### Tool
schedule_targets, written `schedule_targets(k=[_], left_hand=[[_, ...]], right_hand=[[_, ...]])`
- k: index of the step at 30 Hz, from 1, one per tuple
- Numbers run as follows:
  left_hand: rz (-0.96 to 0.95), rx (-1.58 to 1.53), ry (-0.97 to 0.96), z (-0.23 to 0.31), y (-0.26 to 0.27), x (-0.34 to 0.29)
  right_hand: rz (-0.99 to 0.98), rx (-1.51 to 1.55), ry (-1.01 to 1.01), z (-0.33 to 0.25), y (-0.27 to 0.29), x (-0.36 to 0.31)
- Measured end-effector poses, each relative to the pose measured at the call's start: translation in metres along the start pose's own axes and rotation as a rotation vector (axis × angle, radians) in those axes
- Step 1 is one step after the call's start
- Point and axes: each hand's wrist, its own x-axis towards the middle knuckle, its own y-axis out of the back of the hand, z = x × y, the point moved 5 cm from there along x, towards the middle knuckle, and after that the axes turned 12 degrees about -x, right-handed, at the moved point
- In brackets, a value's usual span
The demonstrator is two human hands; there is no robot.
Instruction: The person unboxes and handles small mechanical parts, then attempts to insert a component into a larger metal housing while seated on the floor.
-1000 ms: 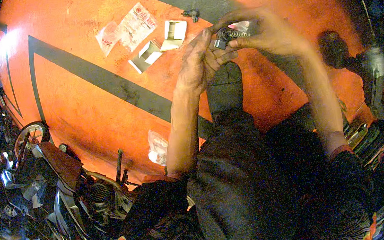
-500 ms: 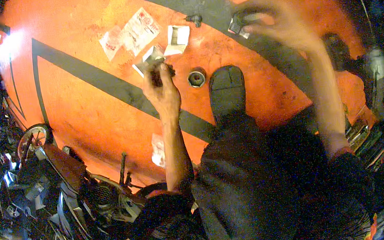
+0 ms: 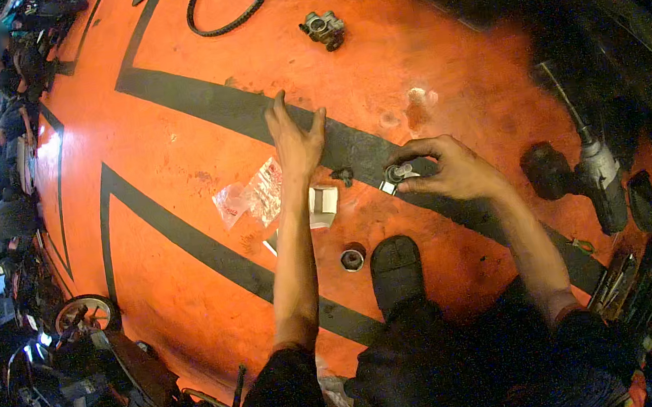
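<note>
My left hand (image 3: 299, 142) reaches forward over the grey floor stripe, fingers spread and nothing visible in them. Between the thumb and fingers of my right hand (image 3: 459, 172) is a small part with a round silvery end (image 3: 398, 172); its exact kind is unclear. Beside my left forearm lies an opened small white box (image 3: 324, 206), with clear printed plastic bags (image 3: 262, 192) on the other side. A small black fitting (image 3: 343, 176) rests between my hands. Nearer to me, a metal socket-like cylinder (image 3: 353, 258) stands by my dark sandal (image 3: 396, 267).
Farther ahead on the orange floor sit a metal throttle body or carburetor (image 3: 323, 30) and a black ring-shaped belt (image 3: 236, 26). A power tool with a long bit (image 3: 598, 169) lies at right. Motorcycle parts and a wheel (image 3: 85, 315) crowd the left side.
My view has tilted up, showing more floor ahead. My left hand has let go of a small dark thing near the white box and moved forward. My right hand still holds its part.
</note>
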Motion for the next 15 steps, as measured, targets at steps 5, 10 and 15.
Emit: schedule_targets(k=[5, 10, 15], left_hand=[[-0.181, 0.268, -0.258, 0.011, -0.074, 0.111], [-0.228, 0.29, -0.304, 0.002, -0.103, 0.159], [-0.29, 0.14, 0.082, -0.014, -0.118, 0.149]], right_hand=[[0.092, 0.059, -0.051, 0.009, 0.012, -0.022], [0.133, 0.112, -0.077, 0.015, 0.02, -0.039], [0.183, 0.029, -0.079, 0.02, 0.033, -0.046]])
